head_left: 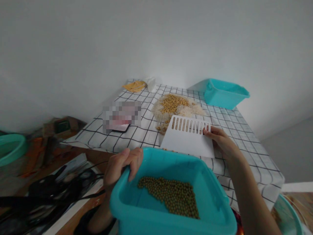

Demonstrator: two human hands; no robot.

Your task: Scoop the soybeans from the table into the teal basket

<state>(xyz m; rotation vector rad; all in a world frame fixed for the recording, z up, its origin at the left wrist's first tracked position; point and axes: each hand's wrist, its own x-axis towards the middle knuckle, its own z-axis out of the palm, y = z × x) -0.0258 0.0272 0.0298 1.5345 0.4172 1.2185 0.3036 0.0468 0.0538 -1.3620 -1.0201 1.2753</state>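
Left hand (122, 168): clamped on the near-left rim of a turquoise rectangular plastic tub (212, 192), held low in the foreground at the table's near edge. Fingers (135, 161) curl over the rim and point down into the tub; the rest of the hand sits outside the wall. Grip closed around the rim, no gap visible.

Inside the tub: a loose patch of small round olive-green beans (174, 197) lying on the floor, spread from centre toward the right side.

Right hand (221, 140): holding a flat white plastic scraper with a row of slots along its far edge (187, 137). Fingertips (207, 130) pinch its right side just beside the last slots; fingers bent and closed on the plastic. Thumb hidden behind the scraper, so its hold cannot be told. The scraper stands tilted, slotted edge toward the pile beyond, its plain near edge just behind the tub's far rim.

Just past the scraper: a mixed pile of yellow soybeans and white rice grains (172, 104) on a white tablecloth with a black grid pattern (244, 140). A few grains lie at the scraper's left corner.

Far right corner of the table: a second turquoise plastic tub (226, 93), well apart from both hands. Far edge: a crumpled yellow cloth (134, 86). Left side of the cloth: a blurred flat object (121, 116).
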